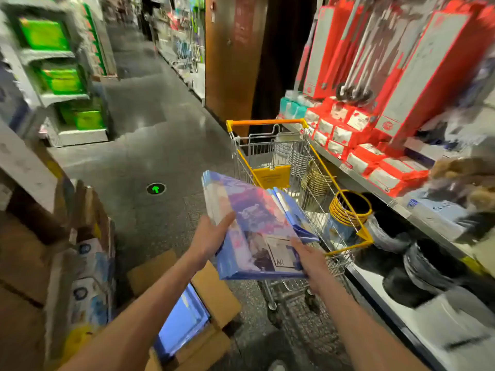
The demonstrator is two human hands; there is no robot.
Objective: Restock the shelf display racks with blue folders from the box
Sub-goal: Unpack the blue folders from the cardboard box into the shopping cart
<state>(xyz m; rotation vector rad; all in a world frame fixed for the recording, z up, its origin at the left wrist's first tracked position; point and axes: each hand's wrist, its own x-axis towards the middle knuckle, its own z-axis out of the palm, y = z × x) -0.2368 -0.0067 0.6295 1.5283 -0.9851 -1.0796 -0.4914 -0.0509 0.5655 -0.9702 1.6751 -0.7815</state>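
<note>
Head view: folders [249,218], a thick blue stack in glossy wrap, held in the air just left of the cart [267,121], tilted, far end higher. Left hand [211,236] grips the stack's left edge, thumb over the top, fingers out of sight beneath. Right hand [308,261] holds the near corner on the cart side, fingers spread over the A4 label, thumb hidden, probably pinching from below. Box [214,295] sits open on the floor, down and left of the cart, more blue folders showing inside. Main risk, as I judge it: the top folders fan out past the stack's edge toward the cart, and neither hand covers that far corner, so slick wrap plus tilt could let them slide off into the cart or onto the floor. Second risk: the stack's corner catching the cart rim on a turn. Third: the box flaps lie close to the feet, a trip point. Target racks not identifiable; the sides are blurred.
</note>
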